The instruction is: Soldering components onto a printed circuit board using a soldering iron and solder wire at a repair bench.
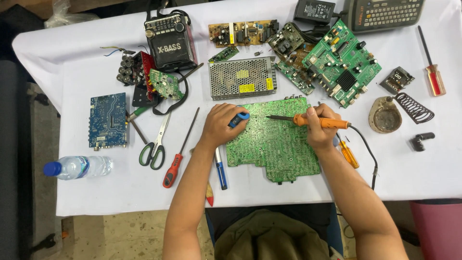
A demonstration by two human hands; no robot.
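Soldering step, by the look: right hand (320, 129) grips orange-handled soldering iron (315, 121), tip over large green circuit board (272, 139) at the table's near-edge middle, left hand (222, 125) pinching small blue tool (238, 119) on it; steady tip contact comes next.

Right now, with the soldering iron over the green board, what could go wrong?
1. The left hand, holding a blue tool, lies close to the tip of the soldering iron held by the right hand; a slip might burn the fingers.
2. The iron's cord runs off the table edge; a snag could jerk the tip across the green board.
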